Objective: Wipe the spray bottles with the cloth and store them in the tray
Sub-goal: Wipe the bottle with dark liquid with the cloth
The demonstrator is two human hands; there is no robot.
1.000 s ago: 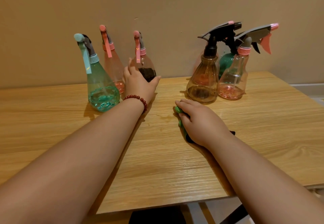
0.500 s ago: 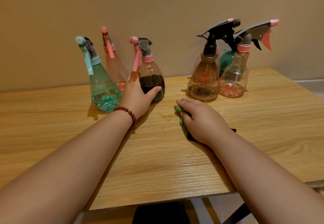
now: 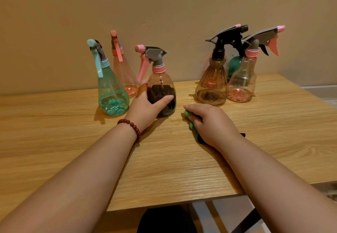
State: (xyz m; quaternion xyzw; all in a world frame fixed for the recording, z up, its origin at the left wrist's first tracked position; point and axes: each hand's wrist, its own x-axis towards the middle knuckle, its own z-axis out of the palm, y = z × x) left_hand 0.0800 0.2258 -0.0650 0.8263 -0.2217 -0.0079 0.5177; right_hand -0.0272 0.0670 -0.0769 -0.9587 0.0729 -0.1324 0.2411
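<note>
Nearest, at about 5 o'clock on the wooden table [image 3: 164,169], the right hand [image 3: 213,123] lies knuckles-up with its fingers curled down over a bunched green cloth [image 3: 190,125], pinning it to the tabletop; only the cloth's left edge peeks out, so it looks kept ready for wiping rather than in use. Just beyond, at 11 o'clock from the cloth and close beside it without touching, the left hand [image 3: 147,108], a bead bracelet [image 3: 130,125] on its wrist, wraps the belly of the dark-filled bottle [image 3: 162,94]: thumb across the front, fingers round the far left side, a firm hold low on the widest part, likely to keep the upright bottle steady. The bottle's base seems to rest on the table, nozzle pointing left. Farther back at 10 o'clock stand a teal bottle [image 3: 111,96] and, behind it, a pink bottle [image 3: 124,74]. At 1 o'clock cluster an amber bottle [image 3: 211,85], a clear bottle [image 3: 242,83] and, half hidden between them, a green bottle [image 3: 234,66], near the wall [image 3: 164,4]. No tray is in view.
</note>
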